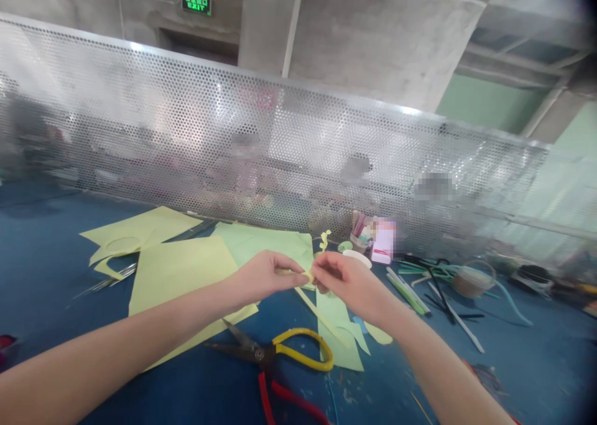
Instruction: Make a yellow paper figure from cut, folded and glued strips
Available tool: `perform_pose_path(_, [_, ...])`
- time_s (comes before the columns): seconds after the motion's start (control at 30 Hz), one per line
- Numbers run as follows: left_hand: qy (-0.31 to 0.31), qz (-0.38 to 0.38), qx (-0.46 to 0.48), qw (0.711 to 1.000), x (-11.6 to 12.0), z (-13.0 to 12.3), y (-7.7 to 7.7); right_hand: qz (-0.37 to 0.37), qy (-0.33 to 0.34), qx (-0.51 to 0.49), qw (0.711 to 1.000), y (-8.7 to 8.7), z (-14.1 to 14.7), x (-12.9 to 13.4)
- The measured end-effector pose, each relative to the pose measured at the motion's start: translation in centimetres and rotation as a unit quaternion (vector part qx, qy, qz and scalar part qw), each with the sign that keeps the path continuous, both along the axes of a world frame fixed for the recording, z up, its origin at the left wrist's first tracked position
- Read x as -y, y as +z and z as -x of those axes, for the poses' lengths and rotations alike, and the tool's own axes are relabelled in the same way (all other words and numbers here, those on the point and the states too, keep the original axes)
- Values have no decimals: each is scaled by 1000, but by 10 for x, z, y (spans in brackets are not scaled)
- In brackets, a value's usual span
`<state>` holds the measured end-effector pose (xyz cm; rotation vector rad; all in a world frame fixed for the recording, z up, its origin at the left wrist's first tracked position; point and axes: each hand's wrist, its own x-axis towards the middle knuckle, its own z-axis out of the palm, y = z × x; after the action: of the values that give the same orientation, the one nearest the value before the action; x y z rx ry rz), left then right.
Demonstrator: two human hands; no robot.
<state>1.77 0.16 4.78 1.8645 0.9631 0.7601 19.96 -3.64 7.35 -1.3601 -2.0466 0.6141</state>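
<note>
Both hands meet over the middle of the table, with a small yellow paper strip point(308, 278) between the fingertips. My left hand point(267, 274) pinches it between thumb and fingers. Close against it, my right hand point(347, 282) has its fingers curled in a pinch on the same strip, partly hiding it. A long pale strip point(321, 314) slants down below the hands; whether it joins the held piece, I cannot tell. Yellow paper sheets point(181, 269) and a green sheet point(275, 241) lie beneath and to the left. Scissors point(268, 353) with one yellow and one red handle lie open below.
A perforated metal screen point(186, 120) runs along the table's back. Before it stand a cup of supplies point(360, 241) and a pink-and-white box point(383, 241). Green and white rods point(405, 292), black strips point(443, 300) and a small tub point(471, 282) are on the right.
</note>
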Motion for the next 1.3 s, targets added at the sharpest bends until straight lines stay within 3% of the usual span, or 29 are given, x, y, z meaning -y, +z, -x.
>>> perform_pose_path(0.27, [23,-6,-5,1000,-4,1,-1,6,10,-11,1000,1,-1,0])
perform_pose_path(0.47, [-31,11,21,999,-5,2,-1,-14,0,-6,1000,1,-1,0])
perform_pose_path(0.93, [-14,55,32,998,-4,2,-2,-20,-11,9,1000,5,-4,1])
perform_pose_path(1.13, [-20,82,48,995,-3,1,0,-59,-21,46,997,2,-2,1])
perform_pose_path(1.3, [18,63,40,997,-4,0,-4,-33,-13,26,999,2,1,2])
